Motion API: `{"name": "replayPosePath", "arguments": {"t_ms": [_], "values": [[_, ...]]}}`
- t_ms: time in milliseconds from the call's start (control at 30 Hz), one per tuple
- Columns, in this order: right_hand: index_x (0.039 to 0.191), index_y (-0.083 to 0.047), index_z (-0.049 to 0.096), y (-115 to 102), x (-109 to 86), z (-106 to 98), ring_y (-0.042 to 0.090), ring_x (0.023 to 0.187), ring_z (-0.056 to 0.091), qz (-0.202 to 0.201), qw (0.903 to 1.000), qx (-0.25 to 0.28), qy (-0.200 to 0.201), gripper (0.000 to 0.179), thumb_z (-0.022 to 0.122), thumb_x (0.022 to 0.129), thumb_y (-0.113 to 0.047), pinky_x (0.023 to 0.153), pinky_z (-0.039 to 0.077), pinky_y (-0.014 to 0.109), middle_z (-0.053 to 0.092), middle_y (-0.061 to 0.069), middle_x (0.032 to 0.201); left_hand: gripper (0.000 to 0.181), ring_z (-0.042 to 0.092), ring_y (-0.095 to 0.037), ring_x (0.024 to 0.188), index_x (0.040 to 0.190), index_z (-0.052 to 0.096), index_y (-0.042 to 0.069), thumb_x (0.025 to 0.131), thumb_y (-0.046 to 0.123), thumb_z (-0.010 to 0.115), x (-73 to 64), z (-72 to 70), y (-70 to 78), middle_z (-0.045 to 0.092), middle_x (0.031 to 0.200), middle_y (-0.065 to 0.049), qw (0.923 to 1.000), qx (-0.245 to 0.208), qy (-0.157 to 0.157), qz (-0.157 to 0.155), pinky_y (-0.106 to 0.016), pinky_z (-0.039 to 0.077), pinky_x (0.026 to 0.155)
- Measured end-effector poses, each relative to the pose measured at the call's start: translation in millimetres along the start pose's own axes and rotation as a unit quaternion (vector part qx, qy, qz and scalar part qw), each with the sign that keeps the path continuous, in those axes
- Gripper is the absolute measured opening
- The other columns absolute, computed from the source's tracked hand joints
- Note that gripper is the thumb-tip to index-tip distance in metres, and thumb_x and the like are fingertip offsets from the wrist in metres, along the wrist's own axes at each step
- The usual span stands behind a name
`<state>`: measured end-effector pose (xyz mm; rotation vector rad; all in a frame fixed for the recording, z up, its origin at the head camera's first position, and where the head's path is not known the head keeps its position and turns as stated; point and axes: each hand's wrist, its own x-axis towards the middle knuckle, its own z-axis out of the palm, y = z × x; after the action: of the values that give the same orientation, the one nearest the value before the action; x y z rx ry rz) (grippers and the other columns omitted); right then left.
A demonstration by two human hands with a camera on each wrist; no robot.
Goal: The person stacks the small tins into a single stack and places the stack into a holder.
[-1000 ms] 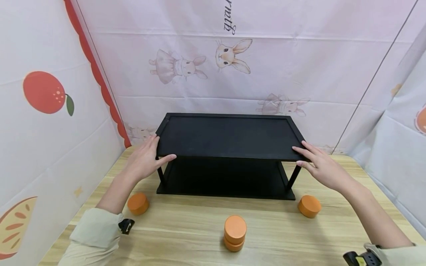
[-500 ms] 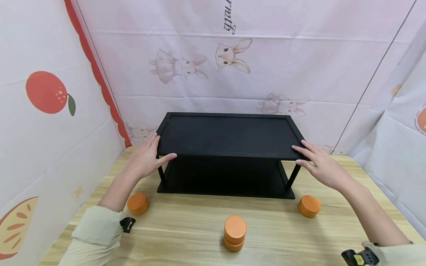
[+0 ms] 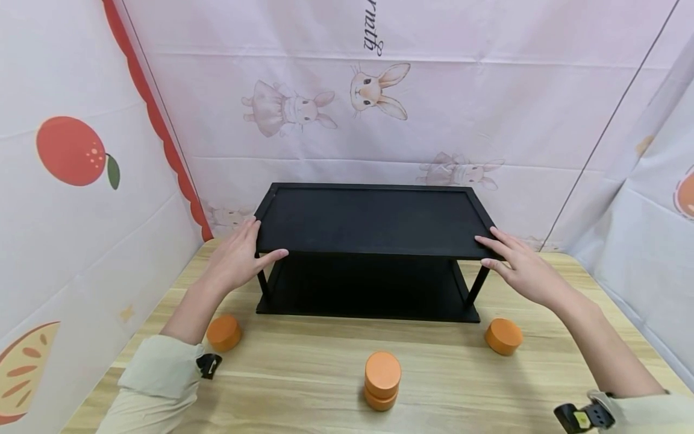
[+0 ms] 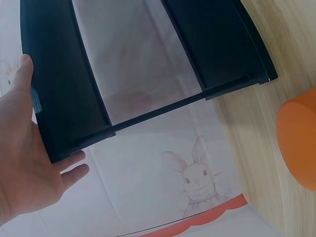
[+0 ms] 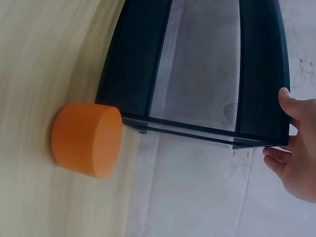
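A black two-tier shelf (image 3: 374, 220) stands on the wooden table, its lower board (image 3: 358, 295) flat on the wood and its narrow posts at the ends. My left hand (image 3: 230, 262) lies at its front left corner, fingers extended along the side and the thumb against the front edge. At the front right corner, my right hand (image 3: 528, 274) rests extended fingers on the top rim, its thumb at the front edge. In both wrist views the shelf's corners sit between thumb and fingers.
Short orange cylinders (image 3: 503, 336) stand on the table (image 3: 303, 361): one at the right, another (image 3: 224, 333) by my left forearm, and a stacked pair (image 3: 382, 374) at front centre. One shows a seam (image 5: 89, 140) around it. A printed cloth (image 3: 336, 138) hangs behind.
The shelf has shifted very slightly away from me, toward the cloth. Both hands stay at its corners, and the orange cylinders have not moved.
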<state>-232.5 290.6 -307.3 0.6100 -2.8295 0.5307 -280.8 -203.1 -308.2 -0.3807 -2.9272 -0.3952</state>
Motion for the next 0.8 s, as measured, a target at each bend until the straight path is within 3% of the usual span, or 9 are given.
{"name": "replayPosePath", "arguments": {"t_ms": [800], "values": [[0.139,-0.004,0.038,1.5,-0.1,0.5,0.047,0.130,0.014,0.001,1.0000,-0.001,-0.001,0.053,0.049,0.096,-0.033,0.099,0.015,0.064,0.019,0.026,0.145,0.104,0.010,-0.037,0.135,0.142,0.016,-0.009,0.081,0.072,0.041,-0.2,-0.6,-0.5,0.011,0.148,-0.025,1.0000,-0.001,0.001,0.004,-0.050,0.011,0.107]]}}
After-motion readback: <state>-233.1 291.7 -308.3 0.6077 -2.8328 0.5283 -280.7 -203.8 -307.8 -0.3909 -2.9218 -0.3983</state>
